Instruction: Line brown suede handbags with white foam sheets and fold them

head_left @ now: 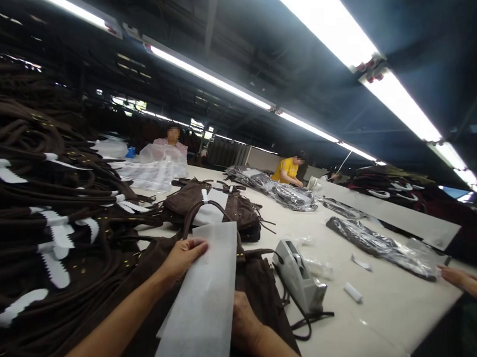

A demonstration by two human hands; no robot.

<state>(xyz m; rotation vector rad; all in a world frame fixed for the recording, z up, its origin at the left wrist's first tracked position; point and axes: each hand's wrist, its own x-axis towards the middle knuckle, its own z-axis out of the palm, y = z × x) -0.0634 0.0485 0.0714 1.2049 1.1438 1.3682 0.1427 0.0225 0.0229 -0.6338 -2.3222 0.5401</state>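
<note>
A long strip of thin white paper (211, 289) stands over a dark brown bag (262, 291) in front of me. My left hand (184, 258) pinches the paper's upper left edge between thumb and fingers. At the paper's right edge is my right hand (245, 320), its fingers curled and partly hidden behind the sheet. Another brown bag (240, 213) lies just beyond, with white paper around its handle. A grey tape dispenser (301, 277) sits to the right of the near bag.
Brown bags with white tags are piled high on the left (100, 224). Plastic-wrapped bags (379, 244) lie on the pale table (334, 332). Another person's hand (453, 276) touches one at the right. A person in yellow (286, 170) and one in pink are farther back.
</note>
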